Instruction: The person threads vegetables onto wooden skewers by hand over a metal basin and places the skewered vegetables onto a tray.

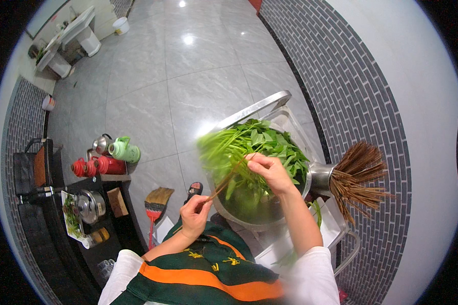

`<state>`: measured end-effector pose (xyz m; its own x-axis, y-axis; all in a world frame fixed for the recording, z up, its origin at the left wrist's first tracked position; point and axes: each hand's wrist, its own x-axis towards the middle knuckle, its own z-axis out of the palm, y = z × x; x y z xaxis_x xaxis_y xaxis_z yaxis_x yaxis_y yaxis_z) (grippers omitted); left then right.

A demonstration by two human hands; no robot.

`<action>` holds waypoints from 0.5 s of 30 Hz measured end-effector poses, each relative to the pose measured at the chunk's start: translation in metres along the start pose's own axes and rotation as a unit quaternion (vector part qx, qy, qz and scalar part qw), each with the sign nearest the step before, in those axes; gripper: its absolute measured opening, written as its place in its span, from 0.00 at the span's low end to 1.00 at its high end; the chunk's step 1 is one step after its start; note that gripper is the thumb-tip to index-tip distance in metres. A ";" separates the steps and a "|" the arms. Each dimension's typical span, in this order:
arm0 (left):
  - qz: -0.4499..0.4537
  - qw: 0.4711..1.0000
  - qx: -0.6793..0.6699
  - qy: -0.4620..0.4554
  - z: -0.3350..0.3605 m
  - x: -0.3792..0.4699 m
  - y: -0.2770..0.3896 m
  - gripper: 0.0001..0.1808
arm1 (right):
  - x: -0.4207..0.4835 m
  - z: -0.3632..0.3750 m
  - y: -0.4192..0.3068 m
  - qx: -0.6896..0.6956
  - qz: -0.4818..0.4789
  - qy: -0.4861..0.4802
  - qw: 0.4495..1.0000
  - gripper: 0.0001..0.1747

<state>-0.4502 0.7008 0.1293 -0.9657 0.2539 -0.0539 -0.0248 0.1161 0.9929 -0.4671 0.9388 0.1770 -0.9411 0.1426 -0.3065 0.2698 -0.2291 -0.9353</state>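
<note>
A thin brown stalk or strand [229, 177] is stretched between my two hands over a round metal basin [248, 225]. My left hand [196, 215] pinches its lower part, left of the basin's rim. My right hand [269, 173] pinches the upper end between thumb and fingers, above the basin. Under my right hand lies a large heap of leafy green vegetables [267, 137], with long pale stems pointing left; its left part is blurred. A bundle of brown sticks [360, 175] spreads from a metal container [321, 178] to the right of the basin.
A metal frame [252, 108] stands around the basin. Left are a red-handled broom [155, 207], red thermos flasks [110, 165], a green flask [126, 150], and a dark table with a lidded pot [89, 207] and a white tray of greens [70, 215]. A brick-patterned wall [366, 84] runs along the right.
</note>
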 end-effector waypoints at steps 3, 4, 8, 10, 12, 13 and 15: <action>-0.005 1.000 -0.005 -0.007 0.001 0.002 0.003 0.04 | -0.002 -0.006 -0.001 -0.056 -0.037 -0.056 0.996 0.18; 0.002 1.000 -0.004 -0.010 0.001 0.002 0.004 0.04 | -0.006 -0.005 -0.007 -0.063 -0.038 -0.075 0.994 0.21; 0.043 0.999 0.007 -0.019 0.000 0.009 0.022 0.04 | -0.016 -0.023 -0.012 -0.276 -0.105 -0.112 0.949 0.34; 0.058 0.997 0.014 -0.040 -0.003 0.014 0.031 0.04 | -0.023 -0.033 -0.013 -0.355 -0.090 -0.115 0.923 0.28; 0.102 0.992 0.034 -0.060 -0.006 0.020 0.046 0.05 | -0.033 -0.038 -0.018 -0.299 -0.082 -0.105 0.945 0.18; 0.105 0.991 0.033 -0.072 -0.006 0.023 0.061 0.05 | -0.042 -0.039 -0.030 -0.304 -0.073 -0.098 0.945 0.15; 0.115 0.988 -0.007 -0.102 -0.006 0.028 0.094 0.06 | -0.063 -0.036 -0.056 -0.232 -0.102 -0.060 0.965 0.12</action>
<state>-0.4809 0.7125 0.2219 -0.8735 0.4614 0.1550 0.1847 0.0195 0.9826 -0.4151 0.9771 0.2420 -0.9936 0.0203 -0.1107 0.1123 0.2527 -0.9610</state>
